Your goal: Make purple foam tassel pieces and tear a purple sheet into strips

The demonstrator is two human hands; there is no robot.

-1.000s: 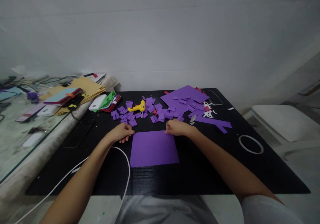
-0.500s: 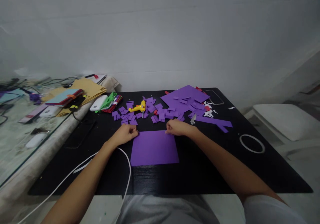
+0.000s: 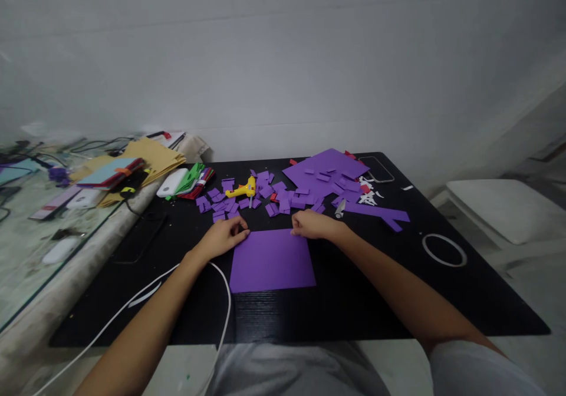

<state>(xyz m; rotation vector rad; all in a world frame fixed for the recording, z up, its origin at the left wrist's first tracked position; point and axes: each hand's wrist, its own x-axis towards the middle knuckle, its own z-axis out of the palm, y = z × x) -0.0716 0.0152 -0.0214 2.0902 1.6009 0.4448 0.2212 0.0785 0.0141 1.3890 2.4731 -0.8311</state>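
A flat purple paper sheet (image 3: pixel 273 261) lies on the black table in front of me. At its upper left corner is my left hand (image 3: pixel 223 236), fingers curled and thumb resting on the sheet's edge. My right hand (image 3: pixel 312 225) pinches the upper right corner between thumb and fingertips. Just beyond the hands lie many small purple paper pieces (image 3: pixel 285 200) and a yellow glue gun (image 3: pixel 242 191). Scissors (image 3: pixel 340 209), partly hidden, lie past my right hand beside a long purple strip (image 3: pixel 375 211).
A larger purple sheet (image 3: pixel 325 163) carries loose pieces at the back. White scraps (image 3: pixel 368 192) lie beside it. A white cable (image 3: pixel 229 307) loops near my left forearm. A tape ring (image 3: pixel 444 250) is on the right, a phone (image 3: pixel 140 237) on the left. A white chair (image 3: pixel 495 207) stands at right.
My left hand has shifted slightly right along the sheet's top edge, and its fingers have lifted and parted a little. My right hand stays at its corner. The view has shifted slightly.
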